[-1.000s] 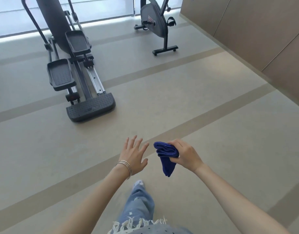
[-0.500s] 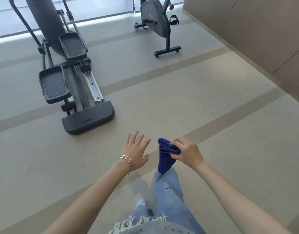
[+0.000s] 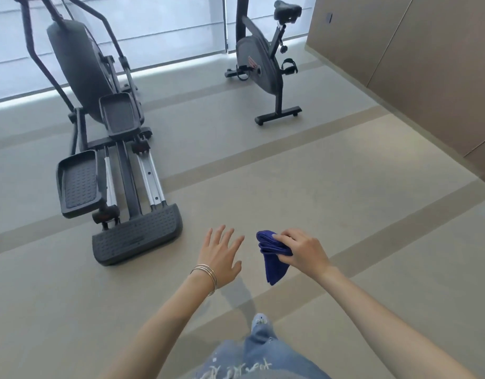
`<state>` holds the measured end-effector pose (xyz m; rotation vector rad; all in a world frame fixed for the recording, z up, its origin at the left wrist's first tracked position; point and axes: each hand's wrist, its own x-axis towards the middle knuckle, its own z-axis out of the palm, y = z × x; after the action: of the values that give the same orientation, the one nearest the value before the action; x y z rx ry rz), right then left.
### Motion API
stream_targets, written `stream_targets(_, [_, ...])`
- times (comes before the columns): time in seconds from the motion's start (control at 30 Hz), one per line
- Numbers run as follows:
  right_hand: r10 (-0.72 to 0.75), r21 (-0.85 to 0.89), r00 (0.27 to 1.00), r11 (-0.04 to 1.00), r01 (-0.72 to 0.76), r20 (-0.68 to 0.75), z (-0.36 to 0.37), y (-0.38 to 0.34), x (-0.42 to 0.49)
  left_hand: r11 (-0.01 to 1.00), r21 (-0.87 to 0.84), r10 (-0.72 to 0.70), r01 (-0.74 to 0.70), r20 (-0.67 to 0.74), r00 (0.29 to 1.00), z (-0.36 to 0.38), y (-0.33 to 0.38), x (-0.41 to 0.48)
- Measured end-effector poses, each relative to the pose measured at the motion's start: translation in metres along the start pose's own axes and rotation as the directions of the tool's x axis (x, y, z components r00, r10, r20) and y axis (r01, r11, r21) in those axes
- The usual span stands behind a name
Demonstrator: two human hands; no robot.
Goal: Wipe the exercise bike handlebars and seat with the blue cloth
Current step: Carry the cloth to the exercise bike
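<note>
- Denim (image 3: 260, 356) fills the bottom edge below our forearms, with a pale shoe (image 3: 259, 320) on the floor just beyond it.
- Our left hand (image 3: 220, 254) hangs over the floor with fingers spread and palm down, holding nothing; thin bangles (image 3: 208, 274) circle its wrist.
- Our right hand (image 3: 300, 251) sits just right of the left, apart from it, fingers closed in a pinch on the bunched blue cloth (image 3: 272, 258), whose loose end droops below the grip.
- The beige floor (image 3: 345, 203) spreads beyond both hands, crossed by darker bands.
- Ahead and left of the left hand stands an elliptical trainer (image 3: 110, 149), its rear foot plate nearest us.
- Far ahead of the right hand, well apart from the cloth, the exercise bike (image 3: 263, 67) stands by the window, its seat (image 3: 287, 9) at the top edge; we cannot see its handlebars.
- Brown wall panels (image 3: 416, 64) run along the right.
</note>
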<state>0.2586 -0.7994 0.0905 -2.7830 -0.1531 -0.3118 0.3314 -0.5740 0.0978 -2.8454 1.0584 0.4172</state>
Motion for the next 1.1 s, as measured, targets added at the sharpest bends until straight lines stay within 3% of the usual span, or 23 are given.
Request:
stream_targets(0.37, [-0.020,-0.059,0.999,0.998,0.022,0.044,0.003,0.092,0.085,0.999,-0.045,-0.006,0.006,0.017,1.000,-0.025,-0.010,0.132])
stream_targets(0.8, [0.035,-0.106,0.999,0.994,-0.030,0.038,0.018,0.169,0.296,0.993,-0.114,-0.023,0.027,0.034,0.999,-0.078,-0.113,0.340])
stream_targets(1.1, [0.071,-0.095,0.996,0.993,-0.066,0.050,0.031,0.227,0.401,0.997,-0.074,-0.012,0.024,0.165,0.986,-0.081,-0.152,0.433])
